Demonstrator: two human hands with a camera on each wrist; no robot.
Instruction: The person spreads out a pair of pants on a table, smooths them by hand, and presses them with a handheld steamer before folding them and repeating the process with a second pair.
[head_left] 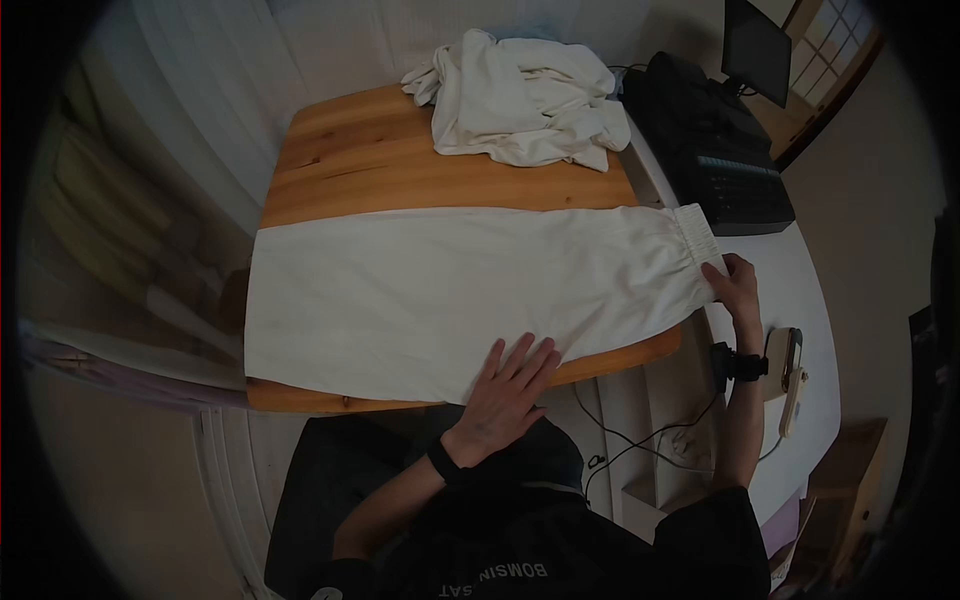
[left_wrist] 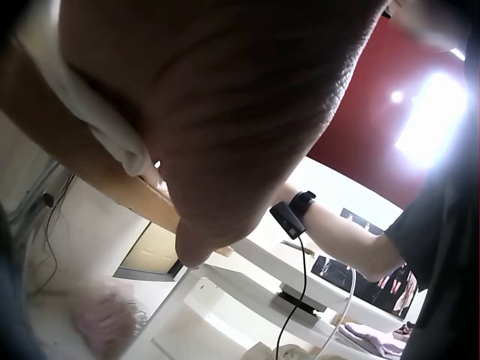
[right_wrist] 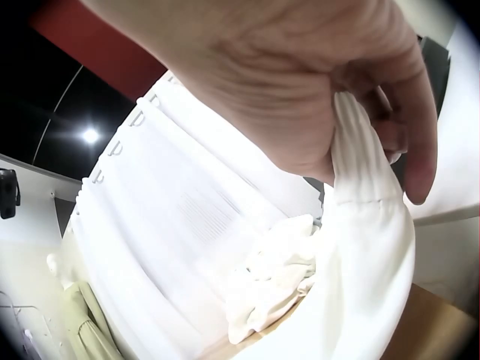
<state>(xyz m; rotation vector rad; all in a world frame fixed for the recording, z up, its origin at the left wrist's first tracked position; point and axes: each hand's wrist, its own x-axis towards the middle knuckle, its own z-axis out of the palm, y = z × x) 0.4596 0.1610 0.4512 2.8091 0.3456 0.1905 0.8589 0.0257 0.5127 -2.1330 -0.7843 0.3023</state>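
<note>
A white garment [head_left: 400,290] with a gathered elastic waistband [head_left: 698,235] lies flat across the wooden table [head_left: 350,150]. My left hand [head_left: 505,400] rests on its near edge with fingers spread; in the left wrist view the palm [left_wrist: 217,112] fills the upper part. At the waistband's near corner, my right hand [head_left: 738,288] grips the cloth between thumb and fingers. The right wrist view shows the ribbed band [right_wrist: 360,157] pinched in the right hand [right_wrist: 315,90], its fingers curled round it.
A heap of white cloth [head_left: 530,95] lies at the table's far side. To the right, a white desk [head_left: 800,300] carries a black machine with a keyboard [head_left: 740,180] and a screen [head_left: 757,50]. Cables [head_left: 650,447] hang below the table edge. A white curtain [head_left: 215,100] hangs at the left.
</note>
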